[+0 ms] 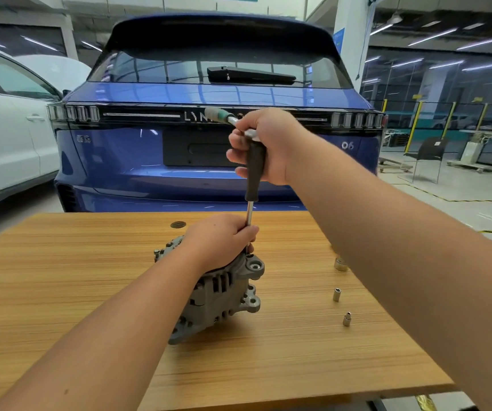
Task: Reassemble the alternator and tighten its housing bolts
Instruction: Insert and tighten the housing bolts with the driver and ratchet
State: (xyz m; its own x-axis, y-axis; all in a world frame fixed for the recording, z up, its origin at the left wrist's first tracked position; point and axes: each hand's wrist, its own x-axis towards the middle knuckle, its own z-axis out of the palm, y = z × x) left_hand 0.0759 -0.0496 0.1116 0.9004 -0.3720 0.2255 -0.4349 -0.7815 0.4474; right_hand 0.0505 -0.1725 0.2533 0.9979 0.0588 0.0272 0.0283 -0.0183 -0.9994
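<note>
A grey alternator stands on the wooden table, near its middle. My left hand rests on top of it and pinches the thin steel shaft of a T-handle wrench just above the housing. The wrench stands upright, its tip down at the housing's rim near a mounting ear. My right hand grips the wrench's top, around the black sleeve and the crossbar, whose green-banded end sticks out to the upper left. The bolt under the tip is hidden.
Three loose sockets lie on the table to the right of the alternator. A dark round disc sits near the far edge. Behind the table stands a blue car, with a white car to its left.
</note>
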